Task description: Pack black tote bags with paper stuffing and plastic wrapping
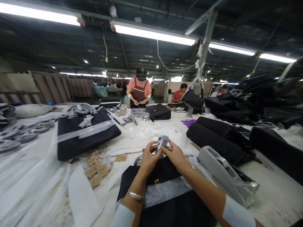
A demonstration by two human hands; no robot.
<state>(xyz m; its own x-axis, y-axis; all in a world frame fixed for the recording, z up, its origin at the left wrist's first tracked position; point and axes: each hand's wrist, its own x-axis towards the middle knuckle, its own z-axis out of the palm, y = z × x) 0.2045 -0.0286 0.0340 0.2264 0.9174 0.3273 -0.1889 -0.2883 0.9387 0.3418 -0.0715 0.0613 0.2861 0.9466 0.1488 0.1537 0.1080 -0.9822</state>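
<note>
Both my hands meet over the top edge of a black bag (175,205) that lies in front of me. Between them is a small grey wrapped coil (163,139), which looks like a strap in soft wrapping. My left hand (151,157) pinches it from the left, and my right hand (175,155) grips it from the right with the thumb in front. A strip of clear plastic film (167,191) crosses the bag below a small gold clasp (156,181). Part of another grey loop shows just behind my left hand.
A tape dispenser (224,173) stands right of the bag. Brown paper tags (97,170) with strings lie to the left, near another black bag (87,132). Grey coils (23,135) are heaped at far left. Black bags (213,135) lie at right. A co-worker (139,88) stands across the table.
</note>
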